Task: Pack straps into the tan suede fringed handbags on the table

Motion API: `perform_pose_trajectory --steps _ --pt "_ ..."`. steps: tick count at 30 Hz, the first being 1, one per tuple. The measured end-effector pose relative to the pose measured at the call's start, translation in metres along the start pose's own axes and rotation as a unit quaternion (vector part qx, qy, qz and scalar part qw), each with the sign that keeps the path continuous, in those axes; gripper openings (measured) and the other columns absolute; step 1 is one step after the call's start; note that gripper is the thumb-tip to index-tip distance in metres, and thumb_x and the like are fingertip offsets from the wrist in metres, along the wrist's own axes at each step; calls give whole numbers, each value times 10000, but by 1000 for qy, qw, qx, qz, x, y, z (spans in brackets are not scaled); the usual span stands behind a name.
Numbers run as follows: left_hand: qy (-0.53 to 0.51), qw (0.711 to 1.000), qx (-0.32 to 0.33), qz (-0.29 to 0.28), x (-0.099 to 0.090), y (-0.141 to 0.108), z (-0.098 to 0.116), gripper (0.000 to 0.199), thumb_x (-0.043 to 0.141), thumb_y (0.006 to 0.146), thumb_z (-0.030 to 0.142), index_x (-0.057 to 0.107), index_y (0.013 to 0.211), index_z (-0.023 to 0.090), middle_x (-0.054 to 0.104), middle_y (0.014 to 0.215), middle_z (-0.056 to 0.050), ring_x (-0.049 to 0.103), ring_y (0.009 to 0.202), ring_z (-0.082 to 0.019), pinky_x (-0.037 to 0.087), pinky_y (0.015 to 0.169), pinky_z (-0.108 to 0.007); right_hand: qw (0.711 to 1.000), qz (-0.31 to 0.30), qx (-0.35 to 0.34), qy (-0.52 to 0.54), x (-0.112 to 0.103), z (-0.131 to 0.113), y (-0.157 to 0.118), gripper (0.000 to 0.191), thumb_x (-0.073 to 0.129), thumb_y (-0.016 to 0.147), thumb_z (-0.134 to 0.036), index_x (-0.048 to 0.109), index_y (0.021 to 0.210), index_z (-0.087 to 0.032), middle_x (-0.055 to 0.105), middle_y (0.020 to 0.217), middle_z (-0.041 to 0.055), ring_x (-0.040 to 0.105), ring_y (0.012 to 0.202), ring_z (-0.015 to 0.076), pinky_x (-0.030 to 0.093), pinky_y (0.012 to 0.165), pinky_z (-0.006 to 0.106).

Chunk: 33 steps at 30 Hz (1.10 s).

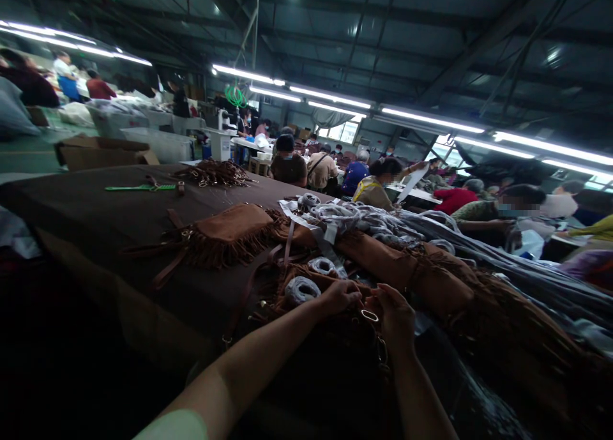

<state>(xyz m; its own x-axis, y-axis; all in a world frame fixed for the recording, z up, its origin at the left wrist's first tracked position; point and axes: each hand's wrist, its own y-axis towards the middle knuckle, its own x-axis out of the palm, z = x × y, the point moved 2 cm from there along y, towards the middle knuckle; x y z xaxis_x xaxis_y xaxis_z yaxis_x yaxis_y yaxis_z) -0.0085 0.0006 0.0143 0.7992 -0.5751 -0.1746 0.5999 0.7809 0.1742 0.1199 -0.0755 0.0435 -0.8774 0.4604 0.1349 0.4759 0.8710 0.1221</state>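
Fingers (348, 293) curl narrowly over a fringed suede bag (297, 280), a metal ring (369, 315) just between them.
Left hand (339, 297) and right hand (395, 317) nearly meet; any grip on the ring is unclear, and a loose hold could lose it among the other bags (445, 280).

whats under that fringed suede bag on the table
The fringed brown suede bag lies on a dark brown tabletop, with leather straps poking out beside it; whatever lies directly beneath the bag is covered.

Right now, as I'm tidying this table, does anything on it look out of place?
A green plastic tool looks odd: it lies on the brown table cover, the one bright item near the brown fringed suede bags, and set apart from them.
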Motion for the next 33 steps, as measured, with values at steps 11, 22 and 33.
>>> perform_pose_trajectory --steps 11,22,33 --pt "-26 999 10 -16 -1 -3 3 190 544 776 278 612 787 102 655 726 -39 559 634 -125 425 623 -247 1000 7 13 -20 -2 8 5 498 784 593 -461 671 974 -160 700 648 34 677 590 232 543 466 290" --pt "-76 996 41 -38 1 3 -10 339 673 707 409 685 815 87 642 704 -34 533 617 -112 394 589 -222 993 -35 95 -66 -15 36 14 474 831 464 -412 720 852 -162 730 751 67 694 686 264 588 602 329" --pt "-44 998 15 -32 1 1 -5 335 672 712 410 696 820 93 664 750 -42 570 690 -138 427 648 -240 985 -50 47 -156 -18 43 16 451 772 551 -460 738 884 -158 732 780 78 688 715 260 568 624 329"
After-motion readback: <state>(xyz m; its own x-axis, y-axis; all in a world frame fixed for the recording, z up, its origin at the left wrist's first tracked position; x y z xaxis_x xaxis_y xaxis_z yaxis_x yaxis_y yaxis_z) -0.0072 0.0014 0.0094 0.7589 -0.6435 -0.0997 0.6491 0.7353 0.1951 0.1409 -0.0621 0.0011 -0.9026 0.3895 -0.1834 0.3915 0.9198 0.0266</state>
